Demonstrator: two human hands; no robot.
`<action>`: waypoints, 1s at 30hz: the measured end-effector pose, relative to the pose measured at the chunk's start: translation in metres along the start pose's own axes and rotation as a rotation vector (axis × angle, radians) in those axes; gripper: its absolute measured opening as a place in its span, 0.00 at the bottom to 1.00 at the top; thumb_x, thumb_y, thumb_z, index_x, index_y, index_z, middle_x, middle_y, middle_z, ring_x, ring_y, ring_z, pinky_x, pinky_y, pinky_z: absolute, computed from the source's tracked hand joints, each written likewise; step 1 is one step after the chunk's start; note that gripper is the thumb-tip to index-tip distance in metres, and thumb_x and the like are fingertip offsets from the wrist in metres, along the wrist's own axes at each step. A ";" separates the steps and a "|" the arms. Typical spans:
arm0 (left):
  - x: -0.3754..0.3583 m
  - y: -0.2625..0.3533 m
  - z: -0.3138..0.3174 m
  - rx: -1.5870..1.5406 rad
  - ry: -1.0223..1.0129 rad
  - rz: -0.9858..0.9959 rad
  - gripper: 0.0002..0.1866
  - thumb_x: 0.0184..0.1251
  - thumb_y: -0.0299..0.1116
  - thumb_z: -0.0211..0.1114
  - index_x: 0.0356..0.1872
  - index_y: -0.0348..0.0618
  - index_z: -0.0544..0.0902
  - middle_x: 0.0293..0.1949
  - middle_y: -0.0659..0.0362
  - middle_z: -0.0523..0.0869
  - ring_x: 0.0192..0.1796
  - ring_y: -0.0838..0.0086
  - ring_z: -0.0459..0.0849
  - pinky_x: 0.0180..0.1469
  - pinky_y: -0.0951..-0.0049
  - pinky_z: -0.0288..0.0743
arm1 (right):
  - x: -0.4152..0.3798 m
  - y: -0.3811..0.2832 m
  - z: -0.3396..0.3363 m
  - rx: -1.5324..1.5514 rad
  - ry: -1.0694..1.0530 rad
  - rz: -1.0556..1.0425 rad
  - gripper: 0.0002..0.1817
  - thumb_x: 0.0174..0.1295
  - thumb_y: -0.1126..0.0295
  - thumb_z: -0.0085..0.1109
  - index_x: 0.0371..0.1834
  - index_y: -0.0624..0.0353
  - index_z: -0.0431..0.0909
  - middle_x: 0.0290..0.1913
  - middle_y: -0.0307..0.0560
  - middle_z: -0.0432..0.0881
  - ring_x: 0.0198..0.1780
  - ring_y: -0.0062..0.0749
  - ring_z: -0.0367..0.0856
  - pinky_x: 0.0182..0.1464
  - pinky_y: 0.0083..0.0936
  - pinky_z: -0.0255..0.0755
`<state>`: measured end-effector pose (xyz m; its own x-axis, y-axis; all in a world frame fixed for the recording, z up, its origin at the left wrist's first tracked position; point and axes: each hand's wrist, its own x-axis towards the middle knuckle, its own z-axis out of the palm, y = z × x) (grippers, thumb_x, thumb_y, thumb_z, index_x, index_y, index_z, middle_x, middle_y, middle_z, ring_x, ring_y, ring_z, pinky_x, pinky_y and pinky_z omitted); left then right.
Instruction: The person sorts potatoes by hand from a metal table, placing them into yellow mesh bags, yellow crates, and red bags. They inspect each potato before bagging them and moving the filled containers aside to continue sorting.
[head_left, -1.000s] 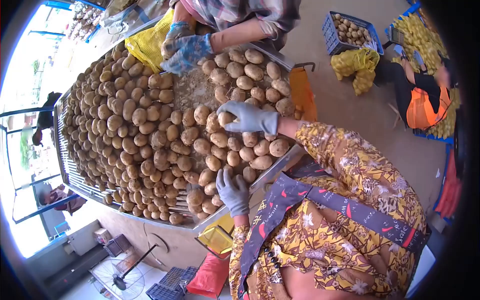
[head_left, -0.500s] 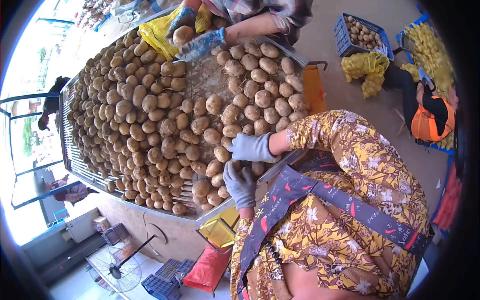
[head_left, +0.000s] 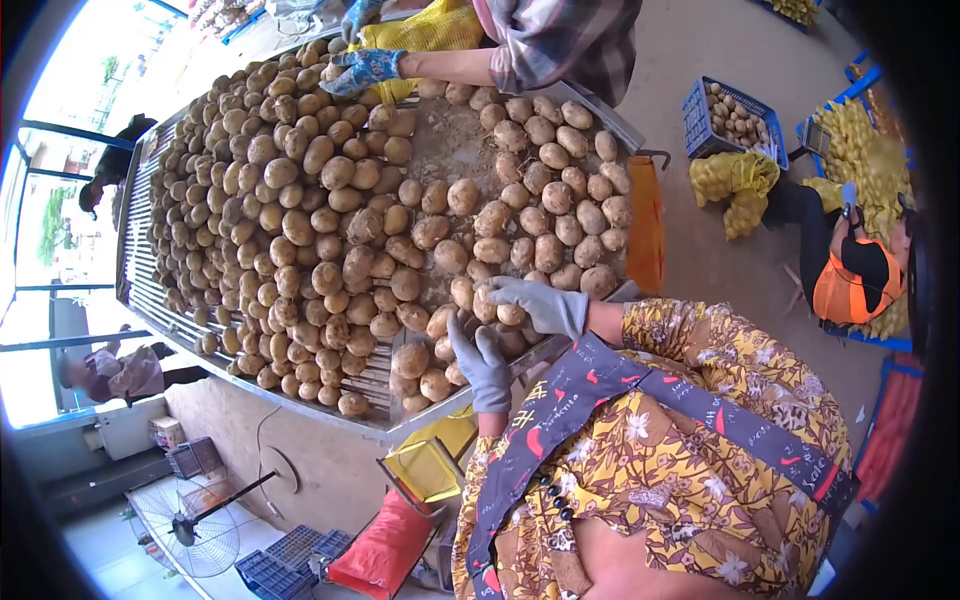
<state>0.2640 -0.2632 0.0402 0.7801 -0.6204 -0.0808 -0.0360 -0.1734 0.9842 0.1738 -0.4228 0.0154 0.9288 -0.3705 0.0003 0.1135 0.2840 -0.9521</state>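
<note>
My right hand [head_left: 545,306], in a grey glove, has its fingers bent over a potato [head_left: 511,314] near the sorting table's edge. Below it in the view, my left hand [head_left: 482,368], gloved alike, has thumb and fingers apart, its fingertips beside a potato [head_left: 441,321]. Potatoes surround both hands, with a dense mass [head_left: 300,230] over the slatted part of the table [head_left: 378,380] and a looser group [head_left: 550,195] towards the upper right.
Opposite, a co-worker's blue-gloved hand [head_left: 368,70] rests over potatoes beside a yellow mesh bag [head_left: 430,35]. An orange flap [head_left: 646,225] hangs at the table's end. Beyond are a blue crate [head_left: 699,120], a seated person in an orange vest [head_left: 840,285] and a fan [head_left: 185,528].
The view has shifted. My right hand has moved onto a potato, and my left hand's fingers are spread wider. The co-worker's hands have parted, and the potato they held is no longer seen between them.
</note>
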 end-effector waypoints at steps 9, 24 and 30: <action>-0.001 0.055 -0.039 -0.132 0.030 -0.126 0.37 0.70 0.30 0.65 0.78 0.39 0.61 0.67 0.46 0.75 0.68 0.55 0.79 0.67 0.63 0.77 | 0.005 -0.076 0.090 0.262 -0.149 0.445 0.28 0.84 0.55 0.40 0.81 0.56 0.58 0.75 0.45 0.66 0.73 0.27 0.68 0.73 0.26 0.68; -0.069 0.034 -0.119 -1.086 -0.017 -0.418 0.39 0.70 0.56 0.65 0.78 0.55 0.64 0.71 0.51 0.74 0.71 0.53 0.76 0.69 0.49 0.71 | 0.234 -0.044 0.025 -1.437 0.119 0.024 0.31 0.60 0.63 0.65 0.69 0.53 0.74 0.74 0.51 0.71 0.62 0.51 0.82 0.63 0.45 0.78; -0.098 0.009 -0.172 -1.440 0.080 -0.267 0.40 0.74 0.64 0.57 0.79 0.52 0.64 0.73 0.49 0.74 0.70 0.49 0.75 0.62 0.52 0.74 | 0.224 -0.034 0.046 -1.561 0.194 0.030 0.33 0.59 0.55 0.71 0.66 0.55 0.75 0.64 0.59 0.76 0.58 0.59 0.82 0.60 0.49 0.78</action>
<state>0.2947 -0.0720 0.0842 0.6969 -0.6416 -0.3204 0.7155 0.6528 0.2490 0.3944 -0.4751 0.0620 0.8523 -0.5202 0.0555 -0.4795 -0.8192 -0.3146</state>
